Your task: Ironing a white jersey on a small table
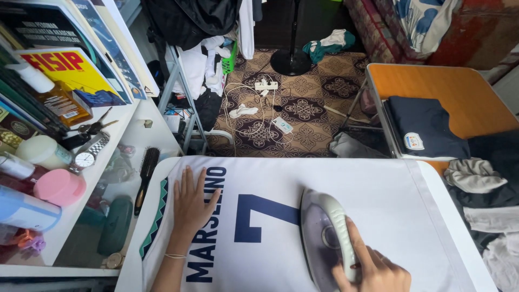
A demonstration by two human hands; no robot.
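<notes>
The white jersey [335, 178] lies flat with open cloth between the left hand [192, 203] and the clothes iron [327, 238], and a wide bare stretch to the iron's right up to the board's far edge. Leftward, a black hairbrush [146, 176] and a green case [115, 224] sit just beside the board, under a crowded shelf [92, 173]. To the right, crumpled clothes [476, 176] and a folded navy shirt [424, 127] on an orange table [448, 86] crowd that side, possibly touching the board.

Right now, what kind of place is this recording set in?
Likely a cluttered home room used for ironing: an iron on a white shirt, folded clothes on a table, toiletries on a shelf.
</notes>
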